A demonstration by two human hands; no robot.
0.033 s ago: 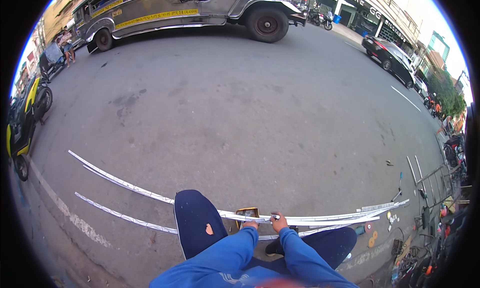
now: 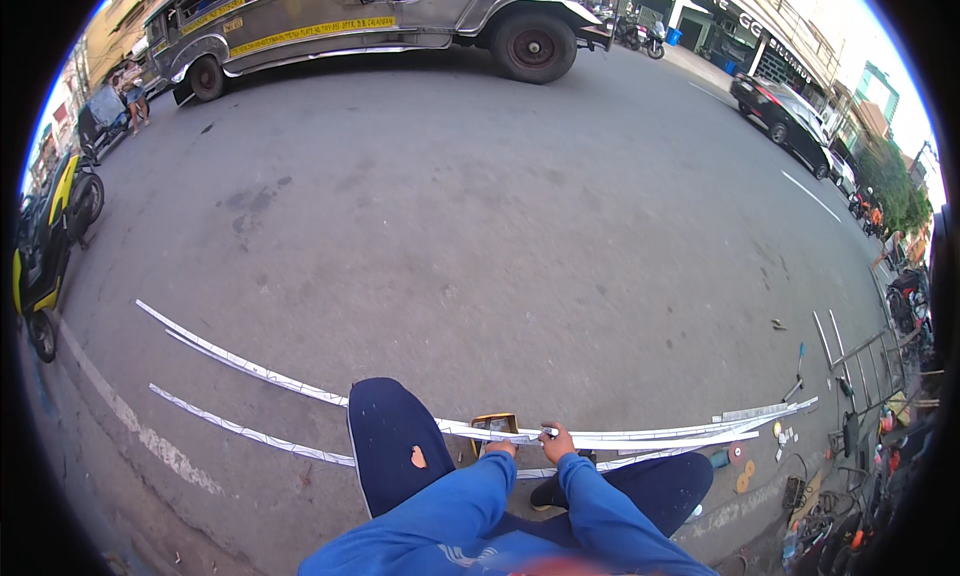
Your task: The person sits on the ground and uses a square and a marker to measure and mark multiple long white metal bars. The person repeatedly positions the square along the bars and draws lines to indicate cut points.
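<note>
Long, narrow white metal strips (image 2: 650, 442) with dark marks lie across the asphalt in front of me, passing over and behind my bent knee. My left hand (image 2: 499, 449) is closed at the near edge of one strip, fingers pressed against it. In my right hand (image 2: 558, 442), just to the right, is a short white marker (image 2: 549, 432) with a dark end, held close to the strip. A yellow-and-black tool or case (image 2: 494, 422) sits behind the strips by my left hand, partly covered by them. Another strip (image 2: 250, 430) lies nearer to me on the left.
A jeepney (image 2: 330, 36) stands across the road. A black car (image 2: 785, 116) is at the far right, a yellow-black motorcycle (image 2: 50, 226) at the left edge. On my right are a metal frame (image 2: 868, 366), tape rolls (image 2: 738, 456), a blue-handled tool (image 2: 800, 366) and scattered cables.
The black car at the far right has shifted very slightly rightward. My hands and the strips look the same.
</note>
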